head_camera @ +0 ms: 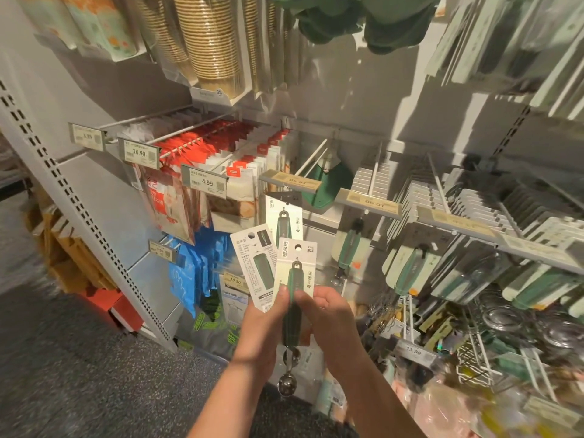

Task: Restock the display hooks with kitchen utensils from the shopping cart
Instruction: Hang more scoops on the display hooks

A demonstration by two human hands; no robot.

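Observation:
My left hand (264, 314) and my right hand (322, 308) hold a fan of carded kitchen utensils in front of the display. The front card (297, 257) carries a green-handled scoop whose steel bowl (286, 385) hangs below my hands. A second card (256, 263) shows its printed back on the left, and a third card (284, 216) rises behind them. Just above it runs a white display hook (311, 159) with a price tag (290, 180) at its tip. More green-handled utensils (347, 245) hang on the hooks to the right. The shopping cart is out of view.
Red and white packets (221, 147) fill the hooks at left, blue packets (196, 270) hang below. Stacked paper cups (208, 36) hang overhead. Whisks and wire goods (493, 317) crowd the lower right. A grey shelf upright (79, 200) stands at left over dark speckled floor (94, 374).

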